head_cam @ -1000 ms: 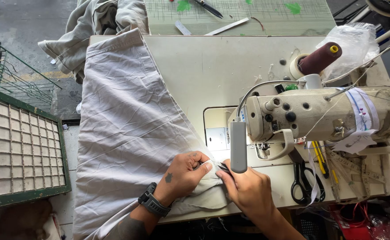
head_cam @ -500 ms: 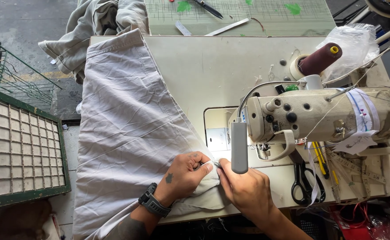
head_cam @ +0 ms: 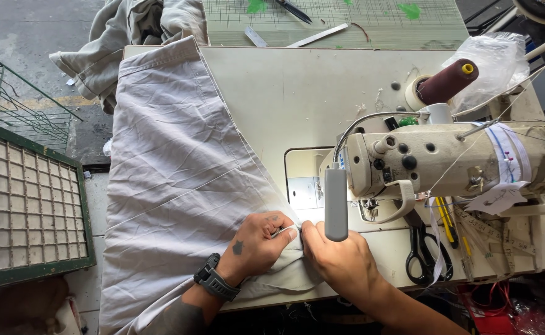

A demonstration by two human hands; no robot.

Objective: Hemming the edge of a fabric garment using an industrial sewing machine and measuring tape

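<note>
- On the table (head_cam: 297, 93), spread flat: pale grey cotton garment (head_cam: 173, 180), wrinkled, far end draped off the far edge, near end pulled toward the sewing machine (head_cam: 446, 161).
- Left hand (head_cam: 257, 239), with wristwatch (head_cam: 213, 285), pressed palm-down on the cloth, fingertips pinched on a folded edge just before the needle area.
- Right hand (head_cam: 341, 260) touching the left at the fingertips, grip closed on the same fold, partly hidden under the gooseneck lamp (head_cam: 336, 205).
- Likely light, soft and limp; no stiffness, so prone to sliding and bunching rather than holding shape.
- Best held at the hem or seam fold, thicker there, with a flat palm to keep the loose spread from dragging.
- Not fragile, though easily creased.
- Nearby: black scissors (head_cam: 424, 251) and a maroon thread cone (head_cam: 446, 80).
</note>
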